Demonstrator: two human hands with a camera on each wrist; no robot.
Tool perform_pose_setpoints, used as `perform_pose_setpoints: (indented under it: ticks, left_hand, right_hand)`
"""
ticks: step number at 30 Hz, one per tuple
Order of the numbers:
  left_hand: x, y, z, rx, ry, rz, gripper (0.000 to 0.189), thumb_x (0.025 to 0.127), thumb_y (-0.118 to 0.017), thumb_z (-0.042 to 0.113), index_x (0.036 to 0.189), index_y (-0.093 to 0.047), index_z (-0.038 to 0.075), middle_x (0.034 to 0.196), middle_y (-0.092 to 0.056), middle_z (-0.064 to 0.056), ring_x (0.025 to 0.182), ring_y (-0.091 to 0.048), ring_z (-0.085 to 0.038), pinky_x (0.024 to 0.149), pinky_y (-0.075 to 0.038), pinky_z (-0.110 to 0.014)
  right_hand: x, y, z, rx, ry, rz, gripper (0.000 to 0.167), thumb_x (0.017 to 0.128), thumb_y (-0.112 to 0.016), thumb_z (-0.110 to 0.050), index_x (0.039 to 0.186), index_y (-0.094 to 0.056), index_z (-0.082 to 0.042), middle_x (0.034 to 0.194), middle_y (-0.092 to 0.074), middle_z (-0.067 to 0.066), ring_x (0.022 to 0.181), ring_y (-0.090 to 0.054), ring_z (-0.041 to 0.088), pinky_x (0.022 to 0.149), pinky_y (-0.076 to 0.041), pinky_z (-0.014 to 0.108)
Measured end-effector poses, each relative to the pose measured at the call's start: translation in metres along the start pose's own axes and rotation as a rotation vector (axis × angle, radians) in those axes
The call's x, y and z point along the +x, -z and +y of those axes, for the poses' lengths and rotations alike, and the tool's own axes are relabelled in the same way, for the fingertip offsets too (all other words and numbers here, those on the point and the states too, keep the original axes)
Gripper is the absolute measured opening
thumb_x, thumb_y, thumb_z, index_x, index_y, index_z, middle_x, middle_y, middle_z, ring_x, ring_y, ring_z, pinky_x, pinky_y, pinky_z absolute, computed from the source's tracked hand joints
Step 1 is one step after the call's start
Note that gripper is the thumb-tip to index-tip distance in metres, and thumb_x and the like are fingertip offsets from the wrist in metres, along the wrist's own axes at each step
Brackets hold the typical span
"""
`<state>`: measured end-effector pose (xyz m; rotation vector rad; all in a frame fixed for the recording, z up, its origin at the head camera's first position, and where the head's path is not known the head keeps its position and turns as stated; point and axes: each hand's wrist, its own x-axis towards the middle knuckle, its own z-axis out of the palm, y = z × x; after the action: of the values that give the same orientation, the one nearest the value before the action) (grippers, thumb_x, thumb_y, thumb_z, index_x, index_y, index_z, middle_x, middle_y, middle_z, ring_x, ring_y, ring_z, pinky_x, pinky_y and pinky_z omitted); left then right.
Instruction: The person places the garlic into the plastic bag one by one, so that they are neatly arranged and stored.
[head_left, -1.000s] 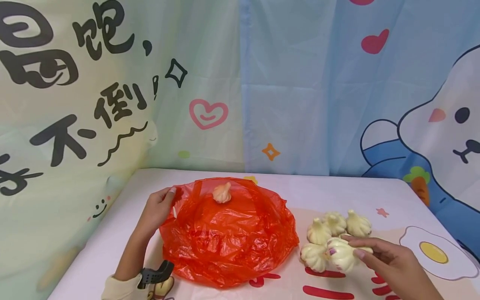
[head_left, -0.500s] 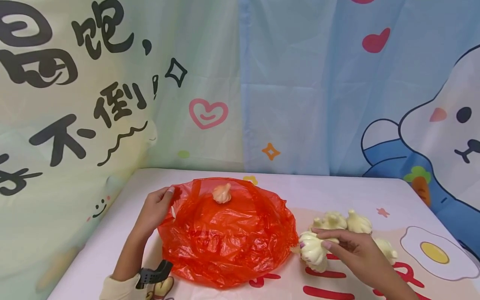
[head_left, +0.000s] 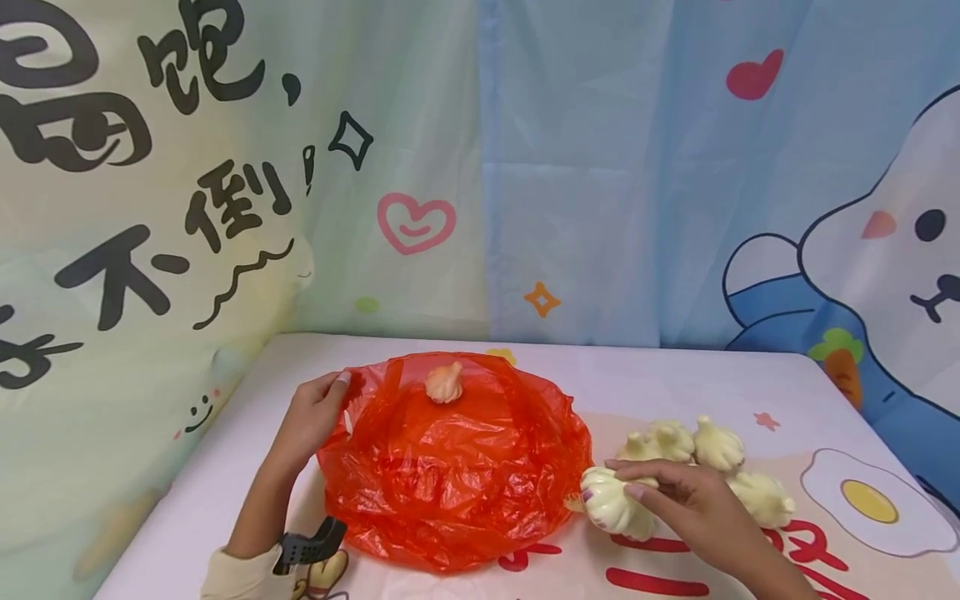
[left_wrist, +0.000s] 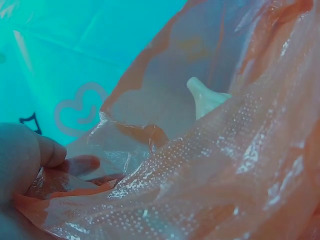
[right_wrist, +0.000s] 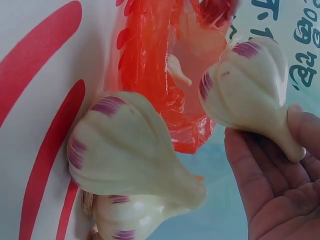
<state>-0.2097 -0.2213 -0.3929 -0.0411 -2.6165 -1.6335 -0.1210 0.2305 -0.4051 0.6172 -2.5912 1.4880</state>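
My left hand [head_left: 318, 412] pinches the left rim of a red plastic bag [head_left: 450, 500], which lies spread with its mouth up. Inside the bag, towards the back, a garlic bulb [head_left: 444, 383] shows; the left wrist view gives its pale neck [left_wrist: 205, 97] above a fold. Between thumb and fingers my right hand [head_left: 693, 504] holds another garlic bulb [head_left: 611, 500] by its neck, just beside the bag's right edge. The right wrist view shows this held bulb [right_wrist: 250, 90] with purple streaks and a root tuft. Several more bulbs [head_left: 718, 446] sit behind and beside that hand.
The table [head_left: 675, 379] has a printed cover with red strokes and a fried egg [head_left: 866, 502]. A printed cloth [head_left: 570, 167] hangs behind its back edge. On the left wrist is a dark strap [head_left: 311, 546].
My right hand has moved left with its garlic bulb, from among the other bulbs to the bag's right edge. The left hand stays on the rim.
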Motion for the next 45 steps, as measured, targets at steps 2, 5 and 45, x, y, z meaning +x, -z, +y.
perform_pose_setpoints:
  ticks: [2, 5, 45]
  left_hand:
    - [-0.001, 0.0, 0.0, 0.005, 0.005, 0.001, 0.049, 0.105, -0.039, 0.04, 0.121, -0.063, 0.0, 0.1, -0.066, -0.019, 0.086, -0.062, -0.032, 0.077, -0.057, -0.035]
    - [-0.002, 0.0, -0.001, 0.004, 0.023, 0.0, 0.05, 0.105, -0.039, 0.041, 0.122, -0.062, 0.001, 0.101, -0.066, -0.019, 0.087, -0.063, -0.032, 0.077, -0.057, -0.037]
    - [-0.001, -0.001, -0.001, 0.022, -0.006, -0.002, 0.05, 0.105, -0.037, 0.04, 0.117, -0.064, 0.0, 0.094, -0.065, -0.02, 0.079, -0.06, -0.033, 0.068, -0.057, -0.03]
  right_hand:
    - [0.001, -0.002, -0.001, -0.001, 0.0, 0.0, 0.022, 0.09, -0.069, -0.012, 0.111, -0.073, -0.018, 0.113, -0.07, -0.002, 0.094, -0.064, 0.008, 0.058, -0.052, 0.024]
    - [0.003, -0.004, 0.0, 0.001, 0.015, -0.001, 0.022, 0.09, -0.069, -0.011, 0.11, -0.074, -0.018, 0.112, -0.07, -0.002, 0.093, -0.065, 0.009, 0.058, -0.052, 0.024]
    - [0.108, -0.076, -0.029, 0.292, -0.004, -0.027, 0.02, 0.089, -0.072, -0.019, 0.107, -0.074, -0.01, 0.087, -0.069, 0.005, 0.063, -0.052, 0.016, 0.056, -0.047, 0.023]
